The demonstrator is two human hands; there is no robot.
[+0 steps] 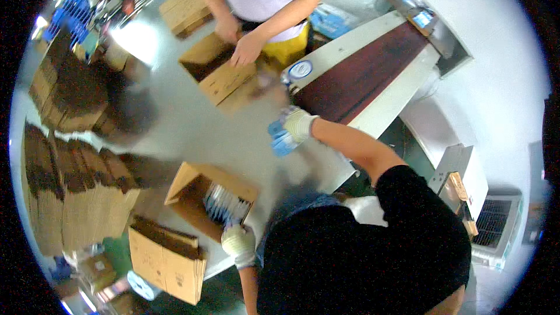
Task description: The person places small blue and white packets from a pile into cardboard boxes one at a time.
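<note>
Both my hands wear whitish knit gloves. My right hand (298,124) is closed on light-blue flat packets (282,141), held over the table beside the conveyor's near end. My left hand (238,245) is at the near right corner of an open cardboard box (182,185), its fingers at the rim and partly hidden. Inside that box, several clear-and-bluish packets (224,204) stand in a row against the right side. Across the table, a co-worker's hands (248,48) are on the flaps of another open cardboard box (224,80).
A conveyor with a dark red belt (361,73) runs away to the far right. Flattened cartons stand in a stack (81,192) at the left, with a smaller bundle (166,262) by the near table edge. Another carton (185,10) lies at the back of the grey table (192,122).
</note>
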